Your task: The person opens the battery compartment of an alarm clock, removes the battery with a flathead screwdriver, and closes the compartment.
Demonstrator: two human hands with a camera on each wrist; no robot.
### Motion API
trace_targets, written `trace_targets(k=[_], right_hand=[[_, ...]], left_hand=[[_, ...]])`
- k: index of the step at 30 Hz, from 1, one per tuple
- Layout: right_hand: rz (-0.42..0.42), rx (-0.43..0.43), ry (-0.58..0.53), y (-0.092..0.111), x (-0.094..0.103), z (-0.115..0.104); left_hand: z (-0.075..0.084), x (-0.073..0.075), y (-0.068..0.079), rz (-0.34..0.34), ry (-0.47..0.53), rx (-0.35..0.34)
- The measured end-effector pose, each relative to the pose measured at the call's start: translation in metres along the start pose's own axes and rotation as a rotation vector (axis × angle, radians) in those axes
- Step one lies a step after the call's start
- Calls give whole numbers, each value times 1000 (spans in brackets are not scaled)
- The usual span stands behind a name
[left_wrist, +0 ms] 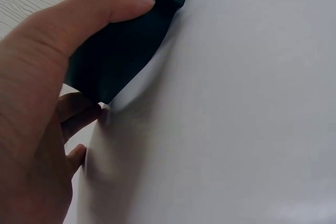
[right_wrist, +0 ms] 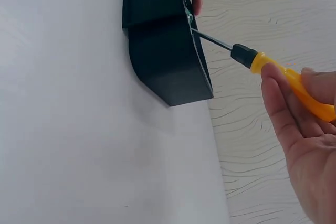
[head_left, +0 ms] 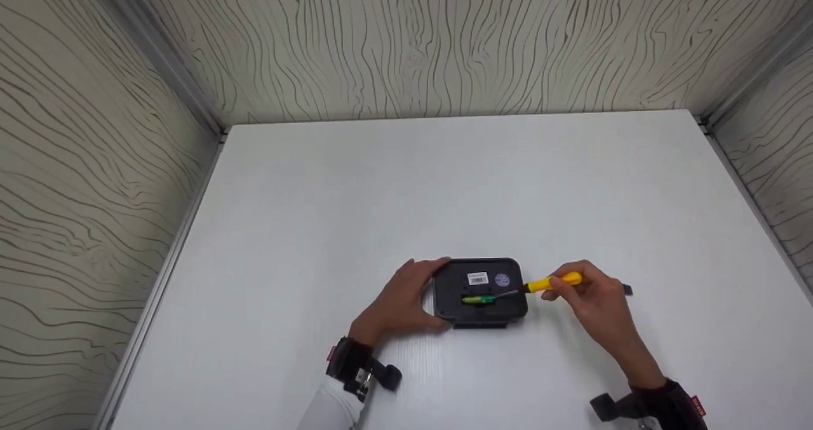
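On the white table lies a black boxy device (head_left: 453, 284) with rounded corners, a white barcode label and a round sticker on its upper face. A green battery (head_left: 477, 300) sits in that face. My left hand (head_left: 397, 300) grips the device's left end between thumb and fingers; in the left wrist view the thumb presses its dark side. With my right hand (head_left: 600, 303) I hold a screwdriver (right_wrist: 295, 83) by its yellow handle, pinched between thumb and fingers. Its metal shaft slants over the device, with the tip at the battery's right end. The exact contact is too small to tell.
A small dark piece (head_left: 627, 289) shows just beyond my right hand, partly hidden by it. The white table (head_left: 356, 188) is bordered by wood-patterned panels (head_left: 413, 42) at the back and both sides. Wrist-worn cameras (head_left: 389, 376) stick out near both hands.
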State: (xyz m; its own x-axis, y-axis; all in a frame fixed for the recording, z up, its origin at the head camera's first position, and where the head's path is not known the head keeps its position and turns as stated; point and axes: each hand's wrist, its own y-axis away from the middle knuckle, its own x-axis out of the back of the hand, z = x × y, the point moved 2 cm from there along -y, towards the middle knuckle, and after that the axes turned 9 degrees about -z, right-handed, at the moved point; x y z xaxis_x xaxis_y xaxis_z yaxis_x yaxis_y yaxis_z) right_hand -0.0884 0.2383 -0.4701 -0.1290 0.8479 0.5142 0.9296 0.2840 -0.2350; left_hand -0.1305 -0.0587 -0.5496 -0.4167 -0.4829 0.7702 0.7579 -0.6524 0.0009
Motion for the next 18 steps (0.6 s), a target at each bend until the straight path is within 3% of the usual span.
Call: trace_targets(k=[5, 9, 14, 18], right_hand=[[-34, -95, -55, 4, 9, -5], [55, -87, 2, 11, 23, 2], [208, -47, 289, 12, 23, 19], [227, -127, 500, 13, 12, 35]], left_hand=[[3, 1, 1, -18, 1, 14], [5, 0, 0, -25, 7, 19], [3, 3, 2, -21, 16, 20], [2, 3, 2, -32, 17, 31]])
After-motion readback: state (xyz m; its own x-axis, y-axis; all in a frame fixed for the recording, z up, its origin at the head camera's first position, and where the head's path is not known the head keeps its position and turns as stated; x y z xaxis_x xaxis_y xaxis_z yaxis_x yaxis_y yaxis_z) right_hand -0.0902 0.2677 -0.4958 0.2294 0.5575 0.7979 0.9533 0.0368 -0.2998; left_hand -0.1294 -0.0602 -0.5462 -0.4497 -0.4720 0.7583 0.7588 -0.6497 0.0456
